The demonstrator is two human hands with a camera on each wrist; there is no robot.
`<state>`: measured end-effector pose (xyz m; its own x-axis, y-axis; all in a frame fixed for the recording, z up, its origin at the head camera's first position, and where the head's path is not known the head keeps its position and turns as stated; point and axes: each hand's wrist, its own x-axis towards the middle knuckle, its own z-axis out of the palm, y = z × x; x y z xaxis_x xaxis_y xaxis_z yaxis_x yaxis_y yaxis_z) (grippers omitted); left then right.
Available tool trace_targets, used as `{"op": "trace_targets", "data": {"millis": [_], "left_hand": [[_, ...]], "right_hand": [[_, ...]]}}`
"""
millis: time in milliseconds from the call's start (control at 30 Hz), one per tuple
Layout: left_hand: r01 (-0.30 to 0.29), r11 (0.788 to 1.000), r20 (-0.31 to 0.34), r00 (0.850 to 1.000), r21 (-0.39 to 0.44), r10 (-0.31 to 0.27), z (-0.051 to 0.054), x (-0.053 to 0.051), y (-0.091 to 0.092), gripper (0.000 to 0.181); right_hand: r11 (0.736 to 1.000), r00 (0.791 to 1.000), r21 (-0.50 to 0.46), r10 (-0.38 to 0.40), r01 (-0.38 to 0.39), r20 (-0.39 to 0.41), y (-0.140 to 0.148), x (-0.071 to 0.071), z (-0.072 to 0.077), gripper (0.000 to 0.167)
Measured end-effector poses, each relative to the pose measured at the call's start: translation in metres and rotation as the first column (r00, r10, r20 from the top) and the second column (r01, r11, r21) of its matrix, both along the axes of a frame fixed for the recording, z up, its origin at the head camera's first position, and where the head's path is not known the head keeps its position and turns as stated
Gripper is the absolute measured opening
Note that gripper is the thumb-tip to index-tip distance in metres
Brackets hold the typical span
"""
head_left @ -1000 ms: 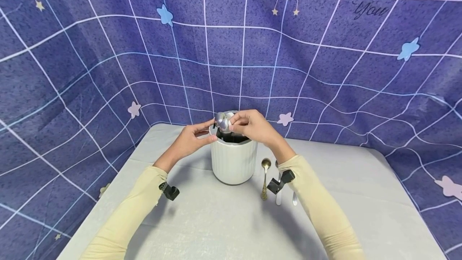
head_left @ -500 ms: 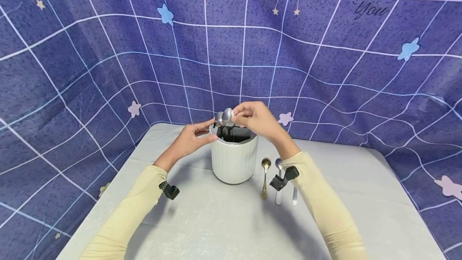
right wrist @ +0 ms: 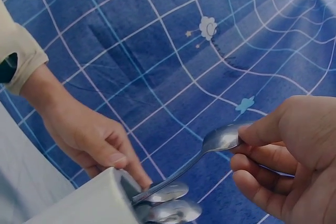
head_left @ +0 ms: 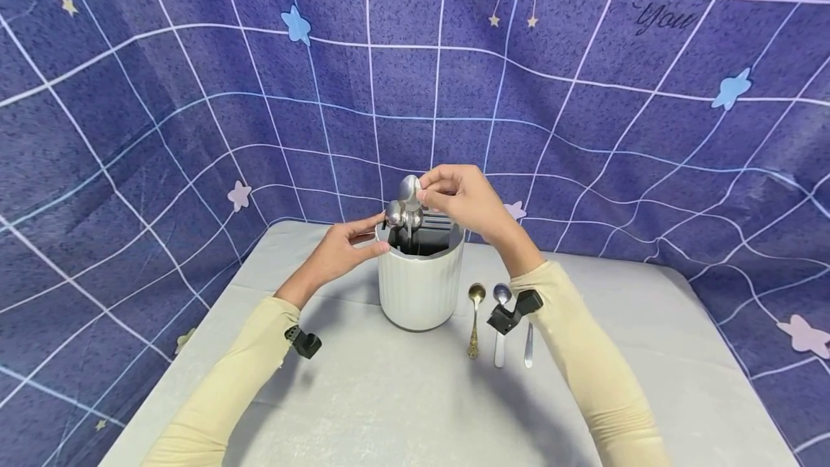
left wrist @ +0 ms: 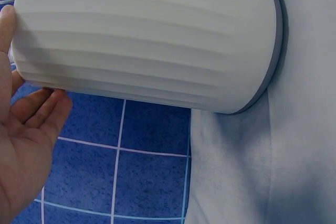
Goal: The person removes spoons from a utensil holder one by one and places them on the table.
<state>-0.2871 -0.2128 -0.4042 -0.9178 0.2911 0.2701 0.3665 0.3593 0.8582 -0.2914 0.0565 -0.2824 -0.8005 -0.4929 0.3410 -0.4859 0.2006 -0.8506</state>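
Note:
In the head view a white ribbed utensil holder (head_left: 420, 292) stands upright on the cloth-covered table, its inside dark. My left hand (head_left: 344, 256) rests on its left rim, thumb in front and fingers fairly straight along the side, as the left wrist view (left wrist: 31, 135) also shows. My right hand (head_left: 470, 200) pinches a metal spoon (right wrist: 221, 138) by its bowl, above the opening. The spoon's handle slants down into the holder, its lower end hidden. Beside it, the bowls of other spoons (right wrist: 176, 211) stick out over the rim.
Right of the holder lie a gold-toned spoon (head_left: 475, 316), a silver spoon (head_left: 500, 348) and a third silver handle (head_left: 529, 348), partly hidden by my right sleeve. A purple gridded cloth (head_left: 415, 92) hangs behind the table (head_left: 363, 395).
My right hand has risen and drawn the pinched spoon upward, partway out of the holder, away from the other spoon bowls. The left hand has stayed at the rim.

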Motion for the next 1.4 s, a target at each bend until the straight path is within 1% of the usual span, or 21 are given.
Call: {"op": "trace_targets", "data": {"millis": [267, 633, 833, 967, 1133, 1233, 1400], "left_hand": [[-0.006, 1.000, -0.005, 1.000, -0.008, 0.006, -0.001, 0.001, 0.000, 0.063], [-0.012, 1.000, -0.018, 1.000, -0.024, 0.012, 0.000, 0.002, 0.000, 0.064], [-0.012, 0.999, -0.019, 1.000, -0.032, 0.012, 0.000, 0.003, 0.000, 0.066], [-0.019, 0.999, -0.010, 1.000, -0.030, 0.019, -0.001, 0.002, 0.000, 0.066], [-0.015, 1.000, -0.011, 1.000, -0.025, 0.015, -0.002, 0.001, -0.001, 0.066], [-0.013, 1.000, -0.014, 1.000, -0.023, 0.012, -0.003, 0.001, -0.001, 0.066], [-0.012, 1.000, -0.027, 1.000, -0.020, 0.012, -0.003, 0.000, -0.001, 0.065]], "right_hand": [[0.999, 0.996, 0.001, -0.039, 0.039, -0.077, 0.004, 0.001, 0.018, 0.013], [0.998, 0.992, -0.038, -0.059, 0.055, -0.115, 0.010, 0.003, 0.044, 0.013], [0.995, 0.989, -0.064, -0.087, 0.080, -0.117, 0.019, 0.004, 0.052, 0.012], [0.991, 0.991, -0.100, -0.095, 0.085, -0.093, 0.028, 0.006, 0.055, 0.013], [0.986, 0.993, -0.146, -0.092, 0.080, -0.077, 0.044, 0.005, 0.053, 0.015], [0.983, 0.993, -0.164, -0.093, 0.081, -0.067, 0.054, 0.002, 0.050, 0.016], [0.976, 0.990, -0.182, -0.131, 0.120, -0.046, 0.070, 0.001, 0.043, 0.016]]}}
